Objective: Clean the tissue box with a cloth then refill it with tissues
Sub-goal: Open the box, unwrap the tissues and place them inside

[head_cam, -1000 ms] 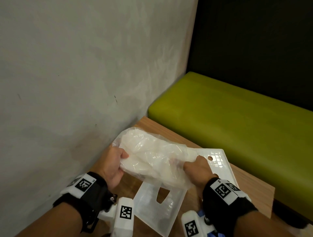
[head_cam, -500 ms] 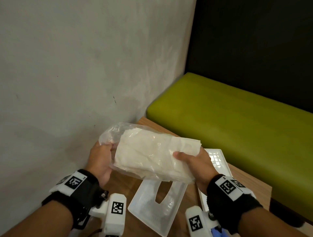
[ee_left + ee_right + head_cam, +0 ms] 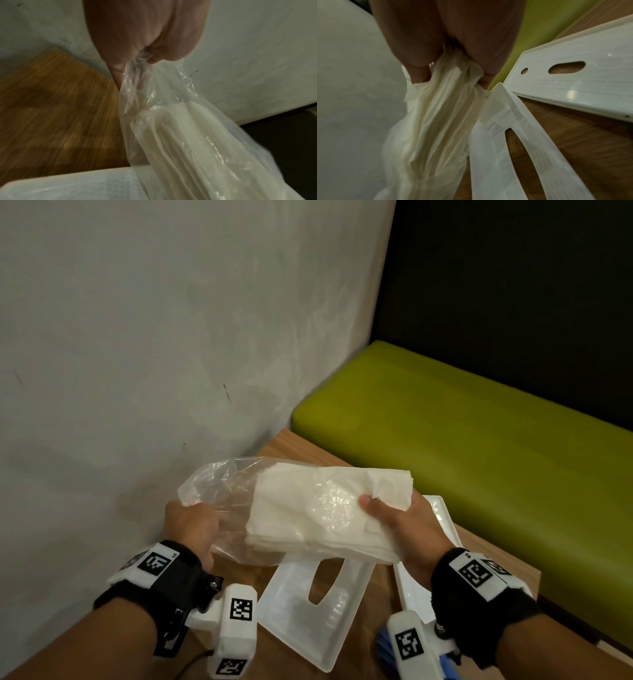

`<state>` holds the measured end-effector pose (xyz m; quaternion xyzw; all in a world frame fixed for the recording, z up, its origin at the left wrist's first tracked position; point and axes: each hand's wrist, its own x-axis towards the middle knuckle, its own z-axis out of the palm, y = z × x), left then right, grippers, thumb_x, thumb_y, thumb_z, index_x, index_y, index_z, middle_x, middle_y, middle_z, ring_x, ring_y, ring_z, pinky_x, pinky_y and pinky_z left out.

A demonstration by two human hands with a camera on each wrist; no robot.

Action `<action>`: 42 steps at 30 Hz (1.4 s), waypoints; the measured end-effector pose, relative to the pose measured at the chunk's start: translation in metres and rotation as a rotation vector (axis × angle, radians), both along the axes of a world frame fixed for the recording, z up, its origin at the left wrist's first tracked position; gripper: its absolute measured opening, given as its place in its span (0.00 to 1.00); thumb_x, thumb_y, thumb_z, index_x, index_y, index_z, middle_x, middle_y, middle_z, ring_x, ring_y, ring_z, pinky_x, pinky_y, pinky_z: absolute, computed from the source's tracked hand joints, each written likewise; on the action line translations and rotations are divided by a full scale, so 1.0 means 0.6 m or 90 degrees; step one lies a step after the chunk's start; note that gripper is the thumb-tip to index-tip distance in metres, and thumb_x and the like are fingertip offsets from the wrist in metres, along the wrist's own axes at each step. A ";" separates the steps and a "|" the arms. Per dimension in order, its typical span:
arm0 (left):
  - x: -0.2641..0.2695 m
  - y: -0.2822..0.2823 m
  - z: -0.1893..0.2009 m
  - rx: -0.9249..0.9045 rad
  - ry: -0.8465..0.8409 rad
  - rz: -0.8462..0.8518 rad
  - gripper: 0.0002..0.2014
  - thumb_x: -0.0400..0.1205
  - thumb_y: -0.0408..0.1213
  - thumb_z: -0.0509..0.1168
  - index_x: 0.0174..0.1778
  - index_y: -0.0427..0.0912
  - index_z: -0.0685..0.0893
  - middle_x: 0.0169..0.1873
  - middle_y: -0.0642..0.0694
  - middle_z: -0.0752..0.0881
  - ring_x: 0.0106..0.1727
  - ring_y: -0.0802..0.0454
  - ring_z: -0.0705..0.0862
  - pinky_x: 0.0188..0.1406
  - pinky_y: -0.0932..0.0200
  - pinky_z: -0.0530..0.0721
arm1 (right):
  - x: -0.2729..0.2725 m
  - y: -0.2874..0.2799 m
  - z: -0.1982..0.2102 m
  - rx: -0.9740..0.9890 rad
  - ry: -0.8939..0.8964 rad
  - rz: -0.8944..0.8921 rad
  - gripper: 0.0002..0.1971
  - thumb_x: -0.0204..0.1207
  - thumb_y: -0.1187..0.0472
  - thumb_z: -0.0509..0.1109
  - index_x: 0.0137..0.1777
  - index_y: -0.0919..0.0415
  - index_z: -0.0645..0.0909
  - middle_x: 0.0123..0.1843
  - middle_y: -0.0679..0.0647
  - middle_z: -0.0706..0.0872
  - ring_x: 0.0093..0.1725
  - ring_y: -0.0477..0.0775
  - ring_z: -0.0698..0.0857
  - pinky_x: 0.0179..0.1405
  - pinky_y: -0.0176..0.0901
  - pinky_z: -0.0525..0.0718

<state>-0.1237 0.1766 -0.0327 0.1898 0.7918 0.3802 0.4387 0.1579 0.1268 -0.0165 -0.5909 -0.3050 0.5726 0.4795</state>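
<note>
1. Held up over a wooden table (image 3: 298, 450) in the corner by a grey wall (image 3: 137, 337): a stack of white tissues (image 3: 308, 508), partly out of a clear plastic bag (image 3: 219, 484)
2. Left hand (image 3: 190, 525) clenched round the bunched, empty end of the bag, seen from the left wrist with film gathered between thumb and fingers (image 3: 118, 67); right hand (image 3: 404, 522) grasping the bare end of the stack, thumb on top, remaining digits underneath
3. Seen from the right wrist: tissue edges crumpled and pinched in the right hand's grip; stack running away from it into the bag, the film wrinkled round the far end
4. Lying flat on the table just below the stack and apart from it: the translucent white tissue box lid (image 3: 311, 607), its long dispensing slot showing wood through it
5. Just beside that lid, on the right, partly hidden under the right hand and wrist: the white tissue box base (image 3: 442, 515), with a gridded surface, one oval hole and one small round hole visible from the right wrist
6. Near the lower right edge, below the right wrist camera mount: a scrap of something blue (image 3: 385, 648), too cut off to identify
7. Beyond the table: a green bench seat (image 3: 462, 422) against a dark panel (image 3: 513, 285)
</note>
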 end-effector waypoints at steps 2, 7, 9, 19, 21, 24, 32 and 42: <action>0.001 -0.001 0.000 -0.019 0.036 0.015 0.27 0.73 0.25 0.62 0.71 0.38 0.72 0.57 0.35 0.85 0.54 0.31 0.85 0.53 0.35 0.87 | 0.005 0.001 -0.001 -0.003 0.003 -0.001 0.21 0.69 0.60 0.80 0.62 0.55 0.83 0.54 0.54 0.93 0.52 0.57 0.92 0.54 0.62 0.89; -0.019 -0.003 -0.005 -0.069 0.088 0.024 0.21 0.79 0.27 0.61 0.68 0.27 0.68 0.53 0.31 0.82 0.46 0.31 0.84 0.35 0.44 0.85 | 0.024 0.008 -0.006 -0.012 -0.026 -0.037 0.19 0.69 0.63 0.80 0.60 0.55 0.84 0.53 0.55 0.93 0.51 0.59 0.92 0.54 0.62 0.89; -0.028 -0.007 -0.005 -0.133 0.092 0.020 0.29 0.74 0.35 0.66 0.69 0.31 0.64 0.58 0.30 0.79 0.53 0.28 0.83 0.53 0.36 0.86 | 0.026 0.010 -0.006 -0.006 -0.034 -0.045 0.18 0.69 0.64 0.80 0.59 0.55 0.84 0.52 0.55 0.93 0.50 0.59 0.92 0.54 0.62 0.89; 0.055 -0.015 0.002 0.105 0.510 -0.904 0.66 0.62 0.63 0.75 0.85 0.48 0.35 0.87 0.50 0.44 0.87 0.49 0.45 0.84 0.36 0.52 | -0.018 0.023 -0.001 -0.021 -0.070 0.027 0.20 0.65 0.59 0.82 0.57 0.48 0.84 0.52 0.52 0.93 0.52 0.58 0.92 0.55 0.64 0.89; 0.072 -0.011 -0.003 0.070 0.484 -0.920 0.70 0.60 0.65 0.77 0.84 0.51 0.32 0.86 0.53 0.41 0.87 0.51 0.42 0.84 0.34 0.49 | -0.019 0.023 0.004 -0.023 -0.071 0.039 0.20 0.66 0.60 0.81 0.58 0.50 0.84 0.53 0.53 0.93 0.52 0.58 0.92 0.54 0.64 0.89; 0.084 -0.005 -0.012 0.068 0.532 -0.903 0.70 0.60 0.66 0.78 0.84 0.52 0.33 0.86 0.49 0.48 0.86 0.48 0.49 0.83 0.35 0.54 | -0.019 0.023 0.010 -0.020 -0.082 0.039 0.19 0.67 0.62 0.81 0.58 0.51 0.84 0.52 0.53 0.93 0.50 0.56 0.92 0.53 0.60 0.90; 0.068 0.018 -0.031 0.033 0.596 -0.917 0.69 0.61 0.61 0.78 0.84 0.47 0.33 0.82 0.46 0.60 0.81 0.45 0.65 0.78 0.37 0.66 | -0.026 0.028 0.040 0.021 -0.108 0.023 0.17 0.67 0.65 0.80 0.56 0.54 0.84 0.49 0.52 0.93 0.46 0.51 0.93 0.42 0.47 0.90; 0.019 0.050 -0.020 -0.013 0.393 -0.750 0.64 0.57 0.70 0.73 0.83 0.39 0.53 0.76 0.36 0.71 0.74 0.38 0.75 0.70 0.42 0.77 | -0.025 0.043 0.102 0.049 -0.100 0.070 0.19 0.68 0.67 0.78 0.59 0.58 0.84 0.54 0.58 0.92 0.53 0.62 0.91 0.55 0.61 0.89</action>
